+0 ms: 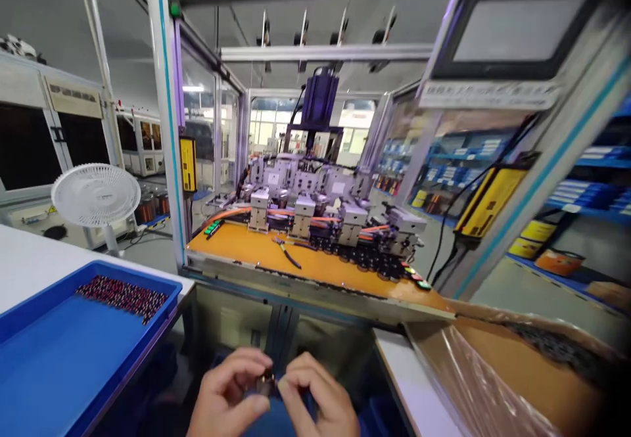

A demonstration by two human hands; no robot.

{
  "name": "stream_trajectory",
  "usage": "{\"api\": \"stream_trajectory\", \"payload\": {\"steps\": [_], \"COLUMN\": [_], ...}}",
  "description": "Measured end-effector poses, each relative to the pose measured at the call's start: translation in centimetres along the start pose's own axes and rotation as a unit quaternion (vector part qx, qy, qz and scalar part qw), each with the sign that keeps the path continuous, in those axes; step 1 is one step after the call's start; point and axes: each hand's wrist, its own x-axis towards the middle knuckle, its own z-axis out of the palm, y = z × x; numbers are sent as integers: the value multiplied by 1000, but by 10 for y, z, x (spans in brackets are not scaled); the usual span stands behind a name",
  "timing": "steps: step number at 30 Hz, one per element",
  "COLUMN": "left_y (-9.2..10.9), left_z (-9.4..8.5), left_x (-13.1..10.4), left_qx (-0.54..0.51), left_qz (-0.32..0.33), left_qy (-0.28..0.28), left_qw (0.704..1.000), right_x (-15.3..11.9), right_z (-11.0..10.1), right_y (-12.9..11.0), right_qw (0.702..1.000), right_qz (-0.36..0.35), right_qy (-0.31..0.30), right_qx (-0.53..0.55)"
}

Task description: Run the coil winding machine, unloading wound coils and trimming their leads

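Observation:
Near the bottom centre, my left hand (229, 394) is closed on a small dark cylindrical part (265, 383) with a shiny metal side, gripped between thumb and fingers. My right hand (318, 394) is just to the right, its thumb and fingertips pinched together at the part's right side. Whatever its fingertips hold is too small to make out. Both hands are in front of the machine, below the edge of its orange work surface (236, 246).
A blue tray (64, 365) with many small dark and red pieces (121, 296) lies left. Pliers (288, 253) and several black round parts (365, 257) rest on the orange surface. At right stands a plastic-lined cardboard box (517, 371). A white fan (96, 194) stands far left.

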Motion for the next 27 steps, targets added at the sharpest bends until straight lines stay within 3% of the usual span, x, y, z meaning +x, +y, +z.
{"api": "stream_trajectory", "payload": {"steps": [3, 6, 8, 17, 21, 23, 24, 25, 27], "left_y": [11, 17, 18, 17, 14, 12, 10, 8, 4], "left_z": [1, 1, 0, -6, -8, -10, -11, -12, -14], "left_x": [2, 5, 6, 11, 14, 13, 13, 11, 6], "left_qx": [28, 14, 1, -35, -34, -44, -51, -54, -17], "left_qz": [15, 5, 0, 1, 10, -2, -14, -26, -34], "left_qy": [5, 5, -5, -37, -57, -73, -71, -56, 21], "left_qw": [999, 1000, 1000, 999, 998, 996, 996, 997, 999], "right_x": [4, 8, 9, 2, -2, -4, -4, -5, -5], "right_z": [-2, 1, 3, 10, 14, 17, 18, 18, 18], "right_y": [-11, -20, -23, -4, 1, 2, 4, 5, 10], "right_qw": [985, 930, 892, 817, 790, 806, 837, 884, 982], "right_qz": [147, 294, 350, 430, 411, 374, 344, 299, 144], "right_qy": [-35, -91, -120, -137, -161, -167, -153, -127, -39], "right_qx": [80, 199, 258, 359, 425, 428, 397, 337, 117]}}
